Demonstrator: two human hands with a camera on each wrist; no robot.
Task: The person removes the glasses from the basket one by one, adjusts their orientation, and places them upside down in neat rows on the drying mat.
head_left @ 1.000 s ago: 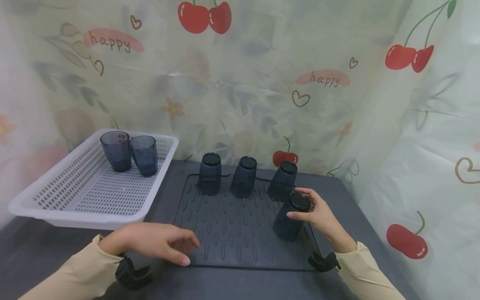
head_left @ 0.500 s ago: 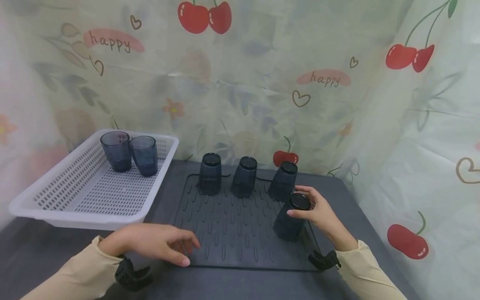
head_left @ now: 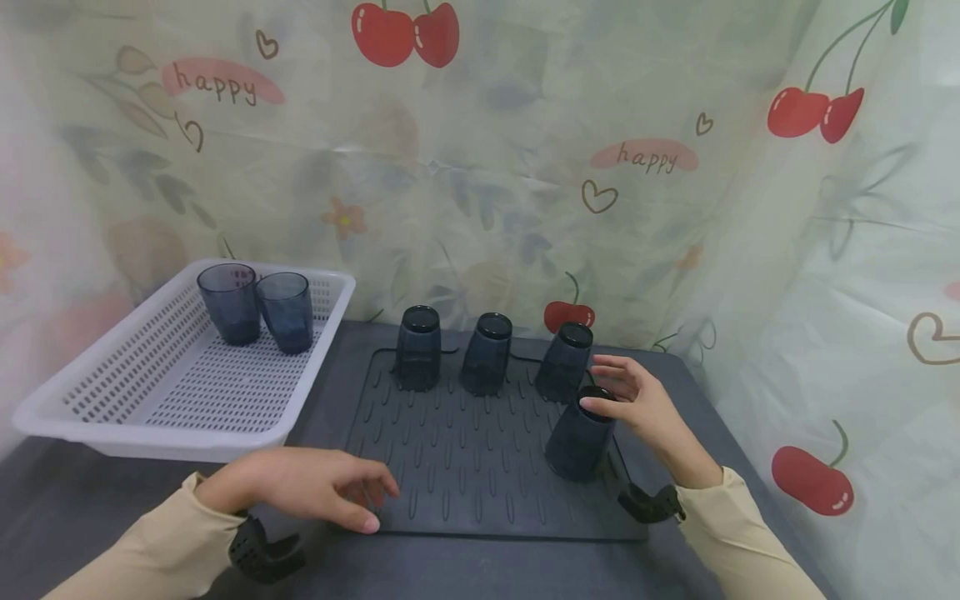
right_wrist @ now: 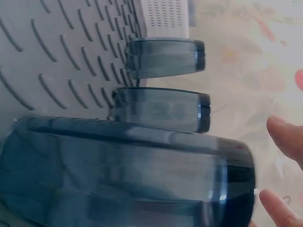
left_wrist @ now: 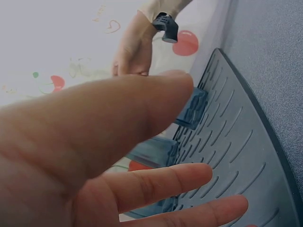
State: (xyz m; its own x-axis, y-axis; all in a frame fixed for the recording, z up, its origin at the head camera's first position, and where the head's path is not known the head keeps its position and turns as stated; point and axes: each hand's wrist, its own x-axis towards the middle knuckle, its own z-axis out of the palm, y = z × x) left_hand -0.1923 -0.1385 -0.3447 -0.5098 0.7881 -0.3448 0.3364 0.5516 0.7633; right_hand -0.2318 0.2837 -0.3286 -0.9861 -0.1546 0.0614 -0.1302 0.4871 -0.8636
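Observation:
A dark blue glass [head_left: 576,442] stands upside down at the right front of the black ridged drying mat [head_left: 480,467]. My right hand [head_left: 637,400] hovers at its base, fingers spread. In the right wrist view, the thumb and fingertips are past the base of that glass [right_wrist: 142,170], with a gap to the thumb. Behind it a row of upturned glasses lines the mat's back edge: a left glass [head_left: 418,350], a middle glass [head_left: 486,357] and a right glass [head_left: 564,365]. Over the mat's front left corner, my left hand [head_left: 315,487] hangs loosely, holding nothing.
A white perforated basket [head_left: 202,442] stands on the left of the dark table [head_left: 510,571]. Inside it two blue glasses, one left [head_left: 231,308] and one right [head_left: 287,315], stand upright at the back. A patterned curtain [head_left: 465,225] closes off the back and sides.
My right hand has let go of the front glass and moved slightly up and back from it. The glass stays on the mat. My left hand has not moved.

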